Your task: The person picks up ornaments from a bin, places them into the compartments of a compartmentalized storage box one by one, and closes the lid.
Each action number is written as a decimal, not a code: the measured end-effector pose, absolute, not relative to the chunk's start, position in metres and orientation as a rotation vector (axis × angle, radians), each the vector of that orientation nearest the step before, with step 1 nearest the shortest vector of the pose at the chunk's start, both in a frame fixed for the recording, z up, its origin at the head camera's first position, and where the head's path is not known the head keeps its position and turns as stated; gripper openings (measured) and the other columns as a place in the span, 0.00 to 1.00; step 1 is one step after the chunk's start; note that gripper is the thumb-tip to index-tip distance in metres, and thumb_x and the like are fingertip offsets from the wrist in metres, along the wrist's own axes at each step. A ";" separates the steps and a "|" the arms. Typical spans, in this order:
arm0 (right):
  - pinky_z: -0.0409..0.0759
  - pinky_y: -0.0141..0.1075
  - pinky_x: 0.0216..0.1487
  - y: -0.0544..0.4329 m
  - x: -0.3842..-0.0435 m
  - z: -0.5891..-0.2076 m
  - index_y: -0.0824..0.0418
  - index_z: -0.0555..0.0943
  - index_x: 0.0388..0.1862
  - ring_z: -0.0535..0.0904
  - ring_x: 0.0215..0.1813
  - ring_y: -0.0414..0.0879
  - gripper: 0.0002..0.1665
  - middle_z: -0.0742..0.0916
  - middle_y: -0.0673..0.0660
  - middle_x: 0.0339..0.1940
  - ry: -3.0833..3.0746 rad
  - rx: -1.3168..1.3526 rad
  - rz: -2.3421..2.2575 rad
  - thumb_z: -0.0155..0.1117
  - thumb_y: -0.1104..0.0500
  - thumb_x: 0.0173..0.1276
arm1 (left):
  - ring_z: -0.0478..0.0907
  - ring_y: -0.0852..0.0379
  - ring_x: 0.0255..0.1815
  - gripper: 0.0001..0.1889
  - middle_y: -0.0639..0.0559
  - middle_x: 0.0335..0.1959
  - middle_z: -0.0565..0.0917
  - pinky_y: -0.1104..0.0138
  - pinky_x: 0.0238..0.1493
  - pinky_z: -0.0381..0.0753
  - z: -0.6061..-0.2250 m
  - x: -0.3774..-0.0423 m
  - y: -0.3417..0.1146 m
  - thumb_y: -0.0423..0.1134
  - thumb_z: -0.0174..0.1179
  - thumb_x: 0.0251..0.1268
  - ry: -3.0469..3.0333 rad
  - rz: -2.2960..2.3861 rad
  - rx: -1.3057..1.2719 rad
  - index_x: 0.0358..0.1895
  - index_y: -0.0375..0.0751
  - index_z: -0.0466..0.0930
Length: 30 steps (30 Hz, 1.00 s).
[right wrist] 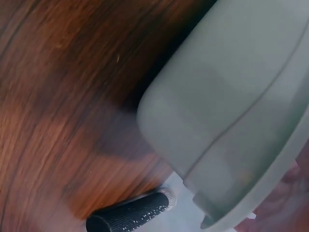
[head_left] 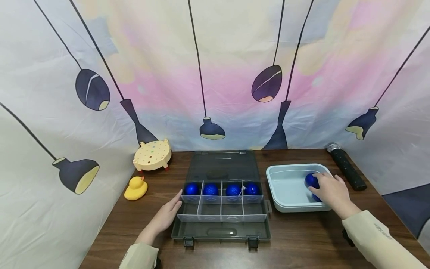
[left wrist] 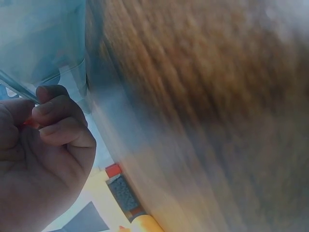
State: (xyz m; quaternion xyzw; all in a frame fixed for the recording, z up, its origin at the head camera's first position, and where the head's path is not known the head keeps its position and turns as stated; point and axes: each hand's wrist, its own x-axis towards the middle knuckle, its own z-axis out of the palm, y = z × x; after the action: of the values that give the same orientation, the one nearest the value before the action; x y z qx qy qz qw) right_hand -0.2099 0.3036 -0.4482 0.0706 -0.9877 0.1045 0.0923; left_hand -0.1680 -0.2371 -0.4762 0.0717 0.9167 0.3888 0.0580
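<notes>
My right hand (head_left: pixel 332 190) reaches into the light blue tray (head_left: pixel 283 190) and grips a blue ball (head_left: pixel 311 181). Part of another blue ball (head_left: pixel 316 198) shows beneath that hand. My left hand (head_left: pixel 165 216) holds the left side of a grey see-through compartment box (head_left: pixel 221 234), its fingers curled at the edge in the left wrist view. The box lies with its lid (head_left: pixel 221 166) swung back. Along its rear row sit several blue balls (head_left: pixel 211 189), one per compartment. The tray's wall hides most of the right hand in the right wrist view.
A yellow rubber duck (head_left: pixel 136 188) and a round cream-coloured stand with short legs (head_left: pixel 152 155) are at the left. Right of the tray lies a black microphone (head_left: pixel 346 166). A printed cloth (head_left: pixel 235 74) hangs behind the brown wooden table (head_left: pixel 289 239).
</notes>
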 end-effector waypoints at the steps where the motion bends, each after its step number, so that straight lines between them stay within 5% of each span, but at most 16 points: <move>1: 0.59 0.70 0.57 0.303 -0.211 -0.449 0.78 0.76 0.53 0.73 0.55 0.71 0.33 0.79 0.77 0.49 -2.933 0.208 0.310 0.73 0.55 0.57 | 0.61 0.37 0.68 0.26 0.35 0.70 0.63 0.44 0.66 0.56 -0.476 -0.168 -0.237 0.40 0.41 0.79 2.777 1.181 0.212 0.75 0.39 0.54; 30: 0.58 0.70 0.55 0.304 -0.222 -0.461 0.72 0.76 0.55 0.70 0.56 0.72 0.34 0.78 0.76 0.52 -2.953 0.162 0.421 0.75 0.52 0.56 | 0.60 0.37 0.69 0.26 0.36 0.71 0.61 0.43 0.66 0.56 -0.477 -0.169 -0.237 0.39 0.41 0.79 2.767 1.186 0.216 0.75 0.39 0.53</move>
State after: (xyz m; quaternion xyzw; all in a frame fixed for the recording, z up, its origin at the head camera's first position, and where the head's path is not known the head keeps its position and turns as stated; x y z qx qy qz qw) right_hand -0.2224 0.3040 -0.4613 0.0540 -0.9856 0.1406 0.0768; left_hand -0.1685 -0.2371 -0.4774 0.0713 0.9150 0.3923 0.0616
